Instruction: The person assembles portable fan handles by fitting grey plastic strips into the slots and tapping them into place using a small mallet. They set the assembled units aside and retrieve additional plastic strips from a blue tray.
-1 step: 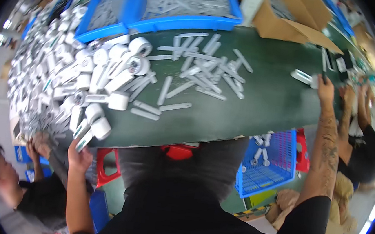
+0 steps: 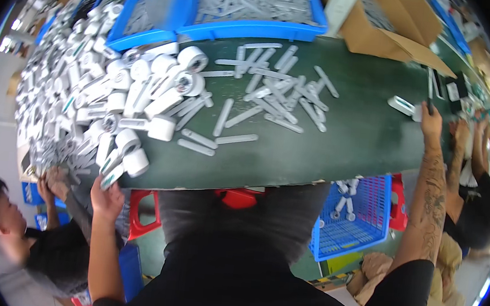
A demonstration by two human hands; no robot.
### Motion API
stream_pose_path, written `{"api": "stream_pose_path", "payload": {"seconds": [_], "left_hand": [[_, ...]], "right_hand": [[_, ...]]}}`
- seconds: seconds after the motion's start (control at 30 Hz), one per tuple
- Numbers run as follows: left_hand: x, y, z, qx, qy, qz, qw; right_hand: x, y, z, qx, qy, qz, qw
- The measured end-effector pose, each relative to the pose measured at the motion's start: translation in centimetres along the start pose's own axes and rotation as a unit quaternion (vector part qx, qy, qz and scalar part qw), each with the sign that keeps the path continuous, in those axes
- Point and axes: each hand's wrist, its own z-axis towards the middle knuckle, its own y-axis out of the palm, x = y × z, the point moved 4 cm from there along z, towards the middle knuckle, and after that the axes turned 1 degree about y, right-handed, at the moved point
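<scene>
At the table's near left edge, my left hand (image 2: pixel 108 200) has its thumb and fingers closed on the end of a white plastic part with a long handle (image 2: pixel 113 177). A large heap of similar white parts with round heads (image 2: pixel 162 127) lies just beyond it. Far to the right, my right hand (image 2: pixel 431 122) is wrapped round a thin dark tool (image 2: pixel 429 106), its kind too small to make out. Beside that hand lies another white handled part (image 2: pixel 402 105). Loose pale strips (image 2: pixel 274 97) are scattered over the middle of the green table (image 2: pixel 292 157).
Blue trays (image 2: pixel 245 32) of pale strips stand at the back, with an open cardboard box (image 2: pixel 385 42) to their right. Below the table edge is a blue basket (image 2: pixel 348 240) holding several white parts. Co-workers sit at left (image 2: pixel 46 252) and right (image 2: pixel 479 202).
The whole view has shifted slightly, with the table's contents sitting a little further right. Both hands keep the same hold.
</scene>
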Motion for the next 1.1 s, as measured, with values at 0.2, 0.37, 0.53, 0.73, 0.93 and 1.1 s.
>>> {"api": "stream_pose_path", "payload": {"seconds": [0.2, 0.37, 0.53, 0.73, 0.93, 1.1], "left_hand": [[-3.8, 6.0, -8.7, 0.207, 0.249, 0.065, 0.944], [-7.2, 12.0, -9.3, 0.04, 0.459, 0.372, 0.806], [-7.9, 29.6, -7.5, -0.224, 0.5, 0.551, 0.629], [-9.1, 45.3, 2.1, -0.226, 0.506, 0.669, 0.496], [-10.9, 49.1, 4.2, -0.224, 0.48, 0.752, 0.393], [-8.9, 45.9, 0.3, -0.229, 0.558, 0.603, 0.523]], "right_hand": [[-3.9, 5.8, -4.8, -0.005, 0.021, 0.059, 0.998], [-5.7, 3.9, -13.3, -0.093, -0.04, 0.07, 0.992], [-14.7, 3.5, -24.7, -0.109, -0.074, 0.113, 0.985], [-27.4, 4.4, -32.6, -0.092, -0.109, 0.179, 0.973], [-31.9, 6.3, -35.2, -0.109, -0.075, 0.206, 0.97], [-32.7, 7.3, -35.0, -0.112, -0.06, 0.201, 0.971]]}}
